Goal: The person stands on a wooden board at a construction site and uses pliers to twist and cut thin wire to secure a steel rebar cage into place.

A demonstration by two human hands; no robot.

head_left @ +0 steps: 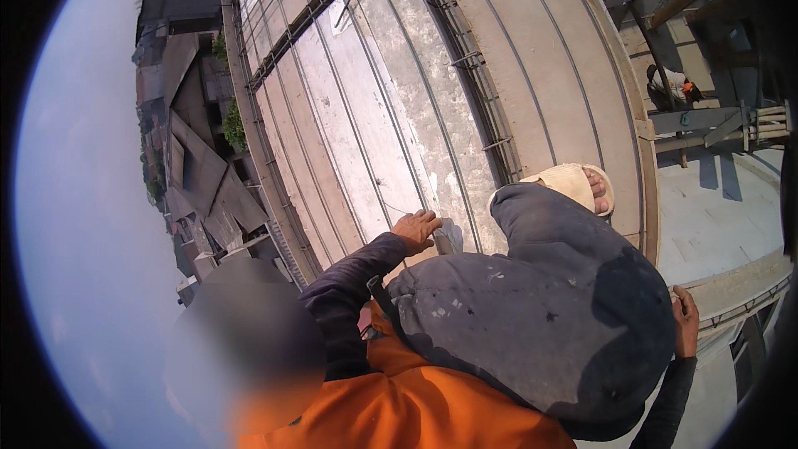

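Note:
My left hand [417,233] reaches over the formwork boards [357,141], its fingers loosely bent and a little apart. Close by run thin steel bars [416,150], and a small grey piece [449,238] shows beside the fingertips. I cannot make out anything held in that hand. At the right, my right hand [686,320] is beside my dark grey trousers [540,316]. Its fingers look bent and are partly hidden, so their grip is unclear. My foot in a pale sandal [573,183] rests on the boards by a tied rebar cage [470,58].
A timber edge [644,150] bounds the boards at right, with a lower level beyond where another person [673,83] is seen. A second rebar cage [258,116] runs along the left edge. Roofs [199,166] lie far below. A blurred patch covers the lower left.

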